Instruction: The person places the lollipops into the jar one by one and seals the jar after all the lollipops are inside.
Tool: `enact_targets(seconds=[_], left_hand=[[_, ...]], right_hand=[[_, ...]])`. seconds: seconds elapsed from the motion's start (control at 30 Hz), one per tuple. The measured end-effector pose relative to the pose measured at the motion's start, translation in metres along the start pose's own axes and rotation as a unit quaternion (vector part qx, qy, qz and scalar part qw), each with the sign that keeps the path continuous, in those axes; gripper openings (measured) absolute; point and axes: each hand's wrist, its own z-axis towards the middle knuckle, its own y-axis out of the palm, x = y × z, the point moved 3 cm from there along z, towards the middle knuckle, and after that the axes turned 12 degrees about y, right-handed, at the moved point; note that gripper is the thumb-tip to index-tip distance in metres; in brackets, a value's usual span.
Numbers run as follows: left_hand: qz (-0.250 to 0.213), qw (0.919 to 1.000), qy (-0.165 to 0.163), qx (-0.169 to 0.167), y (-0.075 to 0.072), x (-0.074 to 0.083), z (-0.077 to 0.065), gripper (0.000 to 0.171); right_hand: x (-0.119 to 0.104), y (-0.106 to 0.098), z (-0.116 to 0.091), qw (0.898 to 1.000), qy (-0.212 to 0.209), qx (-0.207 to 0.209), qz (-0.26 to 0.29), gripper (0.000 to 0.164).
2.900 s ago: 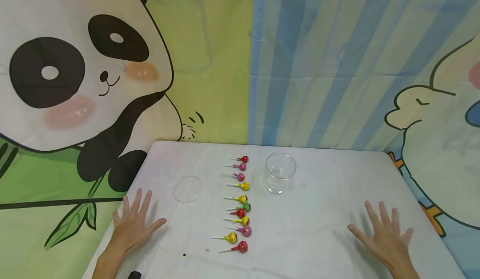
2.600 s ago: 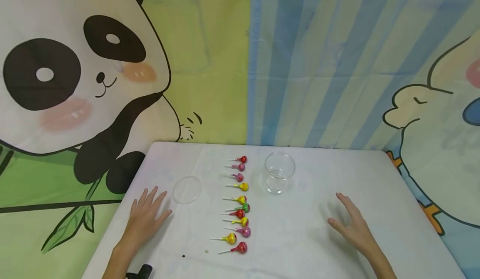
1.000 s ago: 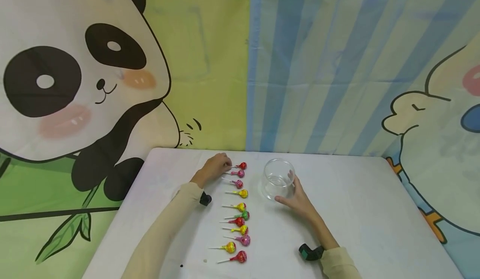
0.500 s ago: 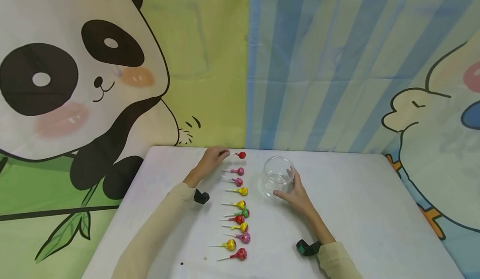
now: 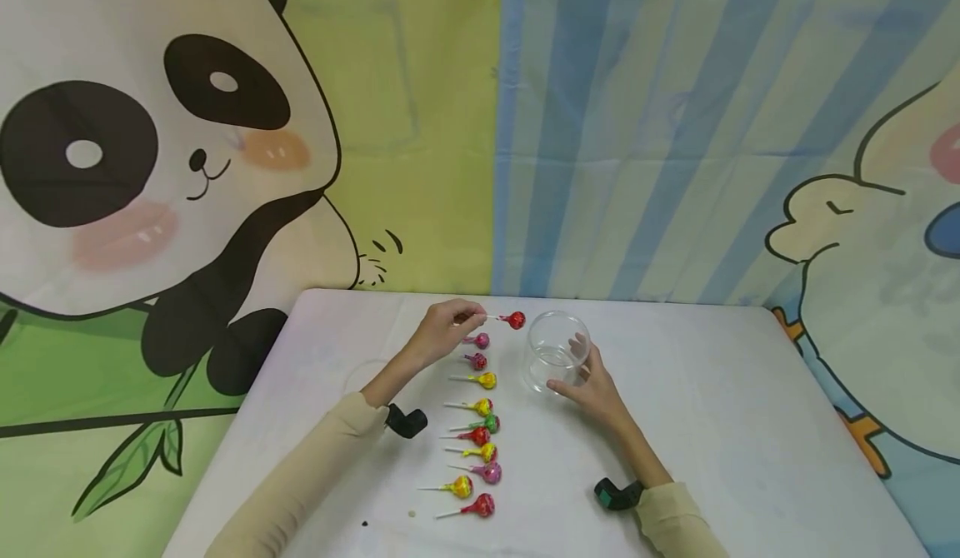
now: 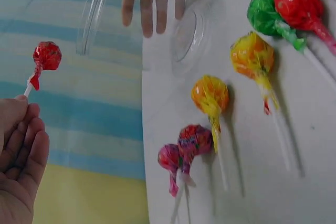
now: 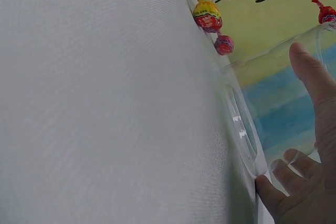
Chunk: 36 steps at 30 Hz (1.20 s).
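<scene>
My left hand [image 5: 450, 329] pinches the white stick of a red-wrapped lollipop [image 5: 513, 320]. The candy end points right, just left of the rim of a clear glass jar [image 5: 553, 375]. In the left wrist view the same red lollipop [image 6: 47, 56] is raised off the table, head up. My right hand [image 5: 596, 387] grips the jar's right side, thumb in front and fingers round the back. The right wrist view has the thumb [image 7: 312, 72] along the see-through wall. Below my left hand a column of lollipops lies on the table, among them a pink one [image 5: 481, 341] and a yellow one [image 5: 487, 381].
A clear round lid [image 5: 363, 372] lies left, partly hidden behind the left forearm. The lollipop column runs towards the near edge, down to a red one [image 5: 482, 505]. The white table [image 5: 750, 408] meets a cartoon-printed curtain [image 5: 637, 125] at its far edge.
My left hand has gone to the far end of the column, taken the red lollipop by its stick, lifted it and brought it right. My right hand has come to the jar and holds it.
</scene>
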Motion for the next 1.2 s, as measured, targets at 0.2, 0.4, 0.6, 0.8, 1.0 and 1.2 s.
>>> enact_targets(seconds=[0.2, 0.4, 0.6, 0.8, 1.0, 1.2], left_hand=[[0.019, 0.9980, 0.048, -0.036, 0.016, 0.028, 0.002, 0.014], [0.044, 0.9951, 0.070, -0.053, 0.026, 0.044, -0.003, 0.013], [0.050, 0.9920, 0.096, -0.064, 0.042, 0.052, -0.009, 0.012], [0.042, 0.9910, 0.112, -0.060, 0.055, 0.051, -0.013, 0.011], [-0.007, 0.9942, 0.096, -0.048, 0.061, 0.047, -0.014, 0.014], [-0.031, 0.9949, 0.091, -0.032, 0.057, 0.038, -0.025, 0.019]], right_hand=[[0.002, 0.001, -0.009, 1.000, 0.007, -0.007, -0.001, 0.100], [0.001, 0.005, -0.021, 1.000, -0.002, -0.015, -0.009, 0.099], [0.000, 0.006, -0.034, 1.000, -0.013, -0.017, -0.013, 0.098], [0.002, 0.005, -0.038, 0.999, -0.042, -0.021, -0.014, 0.098], [0.002, 0.003, -0.037, 0.998, -0.053, -0.020, -0.010, 0.099], [0.005, 0.004, -0.037, 0.999, -0.049, -0.021, -0.012, 0.100]])
